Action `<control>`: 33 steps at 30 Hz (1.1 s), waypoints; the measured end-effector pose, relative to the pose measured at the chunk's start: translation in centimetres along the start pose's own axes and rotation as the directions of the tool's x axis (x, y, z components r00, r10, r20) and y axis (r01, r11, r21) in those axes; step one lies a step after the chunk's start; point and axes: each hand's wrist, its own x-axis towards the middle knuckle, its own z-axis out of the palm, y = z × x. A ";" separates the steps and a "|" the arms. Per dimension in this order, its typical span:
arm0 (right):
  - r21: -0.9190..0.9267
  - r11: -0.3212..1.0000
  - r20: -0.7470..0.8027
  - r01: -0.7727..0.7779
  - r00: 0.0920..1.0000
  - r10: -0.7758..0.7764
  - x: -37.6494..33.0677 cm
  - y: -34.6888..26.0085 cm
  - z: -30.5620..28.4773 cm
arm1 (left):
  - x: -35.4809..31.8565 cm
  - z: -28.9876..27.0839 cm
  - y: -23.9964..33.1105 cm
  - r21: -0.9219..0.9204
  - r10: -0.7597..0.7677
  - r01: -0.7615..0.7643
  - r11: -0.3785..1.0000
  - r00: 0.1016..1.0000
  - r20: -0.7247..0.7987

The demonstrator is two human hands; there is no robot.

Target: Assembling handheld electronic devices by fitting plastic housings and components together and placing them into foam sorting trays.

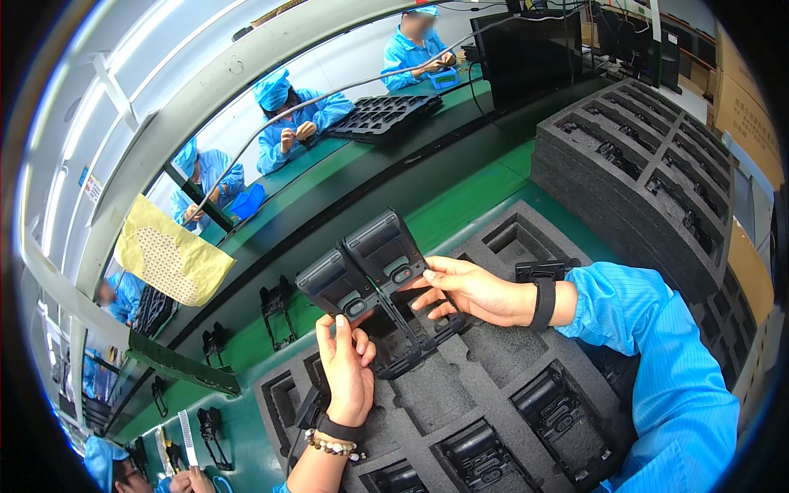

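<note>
Over the tray [495, 386], the left hand [348, 374] and right hand [489, 294] pinch the black gadget [384, 249], one at each side. Hold both sides evenly and gently, so it is less likely to twist or drop on the tray.

The black double-bodied device [380, 246] seems to be of plastic, mostly matt, with a weak shine. The dark grey compartment tray [429, 398] looks like foam, matt and rough. The light blue striped sleeve [662, 357] is wrinkled cloth; the flat green work surface [495, 182] looks smooth, slightly glossy.
</note>
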 end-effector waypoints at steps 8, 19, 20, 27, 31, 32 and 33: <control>-0.001 1.000 -0.002 -0.006 1.000 0.006 -0.1 -0.2 0.1 | 0.0 0.1 0.1 0.003 -0.002 0.002 1.000 1.000 0.013; -0.003 1.000 -0.001 -0.008 1.000 0.008 -0.1 -0.1 0.1 | 0.0 0.0 0.1 0.003 -0.007 0.006 1.000 1.000 0.021; -0.002 1.000 -0.002 -0.009 1.000 0.009 0.0 -0.1 0.0 | 0.1 0.0 0.0 0.003 -0.009 0.009 1.000 1.000 0.020; 0.005 1.000 -0.016 -0.021 1.000 0.021 0.0 -0.1 0.0 | -0.1 0.2 0.2 0.000 -0.010 0.010 1.000 1.000 0.001; 0.009 1.000 -0.022 -0.023 0.999 0.023 0.0 -0.1 0.1 | 0.0 0.1 0.2 -0.004 -0.012 0.012 1.000 1.000 0.001; 0.009 1.000 -0.022 -0.023 0.999 0.023 0.0 -0.1 0.1 | -0.1 0.1 0.2 -0.004 -0.012 0.012 1.000 1.000 0.001; 0.010 1.000 -0.024 -0.024 0.999 0.024 0.0 -0.1 0.1 | -0.1 0.1 0.2 -0.004 -0.011 0.011 1.000 1.000 0.006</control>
